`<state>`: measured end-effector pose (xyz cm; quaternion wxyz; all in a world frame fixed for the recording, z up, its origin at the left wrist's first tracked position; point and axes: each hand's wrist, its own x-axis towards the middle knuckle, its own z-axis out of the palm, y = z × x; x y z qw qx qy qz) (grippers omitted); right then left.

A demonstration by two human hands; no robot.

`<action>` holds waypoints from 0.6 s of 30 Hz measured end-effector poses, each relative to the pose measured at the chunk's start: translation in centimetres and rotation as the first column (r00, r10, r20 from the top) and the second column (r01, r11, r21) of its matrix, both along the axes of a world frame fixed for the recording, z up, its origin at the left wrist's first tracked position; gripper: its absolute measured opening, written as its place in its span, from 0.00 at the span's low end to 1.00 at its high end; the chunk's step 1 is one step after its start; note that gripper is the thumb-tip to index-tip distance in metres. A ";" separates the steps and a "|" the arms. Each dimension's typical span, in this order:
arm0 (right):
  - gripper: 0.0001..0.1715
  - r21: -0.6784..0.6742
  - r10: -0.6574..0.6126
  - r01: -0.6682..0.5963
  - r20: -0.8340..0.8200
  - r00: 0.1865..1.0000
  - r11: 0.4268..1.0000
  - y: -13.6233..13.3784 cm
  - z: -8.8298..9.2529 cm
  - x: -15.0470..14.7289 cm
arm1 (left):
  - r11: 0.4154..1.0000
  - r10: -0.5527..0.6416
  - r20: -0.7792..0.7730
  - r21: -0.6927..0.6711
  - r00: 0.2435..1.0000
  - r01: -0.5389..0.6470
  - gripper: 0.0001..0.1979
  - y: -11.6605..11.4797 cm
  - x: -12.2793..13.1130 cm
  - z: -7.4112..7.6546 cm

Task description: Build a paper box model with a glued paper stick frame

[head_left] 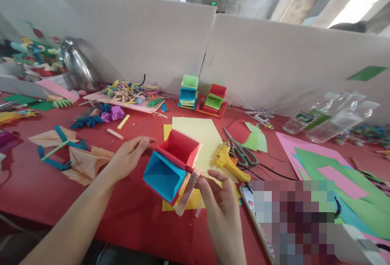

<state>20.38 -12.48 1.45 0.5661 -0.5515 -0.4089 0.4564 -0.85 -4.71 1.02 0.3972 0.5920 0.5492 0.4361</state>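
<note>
Two joined open paper boxes, a red box (179, 148) and a blue box (164, 175), are held tilted over the table with their openings towards me. My right hand (221, 200) pinches their right side, where pale paper strips (186, 194) hang down. My left hand (134, 151) is beside the red box's upper left corner, fingers stretched out; whether the fingertips touch it I cannot tell. Below the boxes lie a pale yellow sheet (207, 133) and a darker yellow sheet (167, 206). A yellow hot glue gun (227, 160) rests just past my right hand.
Scissors (243, 151) lie beside the glue gun. Small stacked paper boxes (189, 90) stand by the partition (137, 41). A phone (254, 216) is near the front edge. Plastic bottles (335, 118) and coloured sheets (329, 163) occupy the right; a metal jug (79, 64) and paper crafts (88, 159), the left.
</note>
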 end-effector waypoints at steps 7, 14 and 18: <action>0.20 0.003 0.061 -0.061 0.021 0.998 0.998 2.2 1.0 0.2 | 0.998 -0.031 0.091 -0.055 0.995 0.036 0.21 0.5 0.3 0.4; 0.21 0.044 0.163 -0.159 -0.119 0.979 0.986 5.6 4.4 1.2 | 0.997 -0.072 0.187 0.032 0.980 0.067 0.19 0.5 -0.5 2.9; 0.21 0.034 0.184 -0.180 -0.144 0.972 0.983 8.2 5.1 2.7 | 0.993 -0.079 0.153 0.093 0.985 0.066 0.18 2.7 -0.3 3.3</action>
